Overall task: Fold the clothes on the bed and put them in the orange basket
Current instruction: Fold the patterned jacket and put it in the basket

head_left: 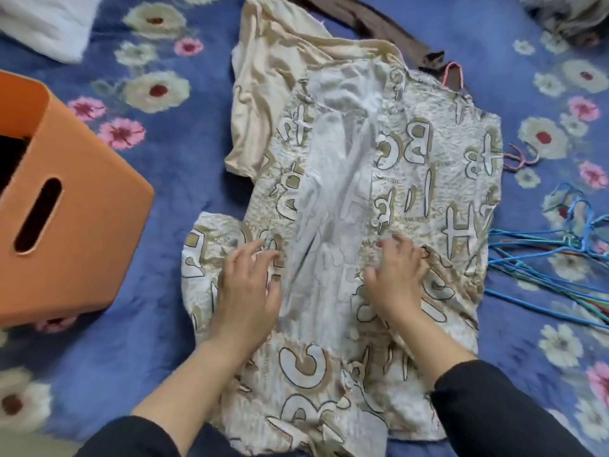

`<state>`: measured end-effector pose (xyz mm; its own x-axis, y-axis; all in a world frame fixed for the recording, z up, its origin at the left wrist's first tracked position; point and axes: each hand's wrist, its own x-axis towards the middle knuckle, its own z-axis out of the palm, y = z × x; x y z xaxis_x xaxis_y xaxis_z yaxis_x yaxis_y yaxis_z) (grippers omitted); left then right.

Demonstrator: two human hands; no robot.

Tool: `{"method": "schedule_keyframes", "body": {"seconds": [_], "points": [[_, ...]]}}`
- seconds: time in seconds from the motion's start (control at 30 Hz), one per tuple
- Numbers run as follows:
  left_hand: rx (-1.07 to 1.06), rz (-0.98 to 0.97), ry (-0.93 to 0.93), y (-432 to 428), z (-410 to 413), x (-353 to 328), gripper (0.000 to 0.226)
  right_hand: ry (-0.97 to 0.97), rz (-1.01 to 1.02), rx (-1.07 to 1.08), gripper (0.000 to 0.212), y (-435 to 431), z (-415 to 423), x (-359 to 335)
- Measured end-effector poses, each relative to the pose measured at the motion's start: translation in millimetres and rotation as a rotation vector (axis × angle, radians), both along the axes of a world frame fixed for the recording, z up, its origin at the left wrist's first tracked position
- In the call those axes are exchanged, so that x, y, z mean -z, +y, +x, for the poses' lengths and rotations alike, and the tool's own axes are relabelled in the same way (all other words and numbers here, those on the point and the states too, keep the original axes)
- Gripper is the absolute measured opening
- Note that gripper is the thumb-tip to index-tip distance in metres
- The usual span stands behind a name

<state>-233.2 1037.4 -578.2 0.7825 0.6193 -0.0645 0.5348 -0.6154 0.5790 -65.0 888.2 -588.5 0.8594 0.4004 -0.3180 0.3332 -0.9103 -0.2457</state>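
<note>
Both palms down with fingers loosely spread, left hand (245,288) and right hand (395,282) on the lettered shirt (412,179) spread over the flowered bed (184,166), orange basket (82,225) just left, blue hangers (543,258) right, cream garment (263,77) beyond.

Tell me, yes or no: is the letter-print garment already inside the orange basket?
No, the letter-print garment lies spread on the bed beside the orange basket.

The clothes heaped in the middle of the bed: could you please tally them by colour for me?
lettered beige-and-white garment: 1
plain cream garment: 1
dark brown garment: 1
Total: 3, as far as the heap shows; anything beneath is hidden.
</note>
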Motion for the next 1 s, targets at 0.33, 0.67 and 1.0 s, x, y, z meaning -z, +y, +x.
{"method": "schedule_keyframes", "body": {"seconds": [0.33, 0.67, 1.0], "points": [[0.048, -0.322, 0.049, 56, 15, 9, 0.037, 0.066, 0.277, -0.087, 0.031, 184, 28, -9], [0.067, -0.551, 0.355, 65, 60, 18, 0.036, 0.0, 0.012, -0.009, 0.03, 233, 79, -2], [0.199, -0.369, 0.136, 66, 102, -26, 0.072, 0.028, 1.267, 0.496, 0.021, 271, 203, -98]]}}
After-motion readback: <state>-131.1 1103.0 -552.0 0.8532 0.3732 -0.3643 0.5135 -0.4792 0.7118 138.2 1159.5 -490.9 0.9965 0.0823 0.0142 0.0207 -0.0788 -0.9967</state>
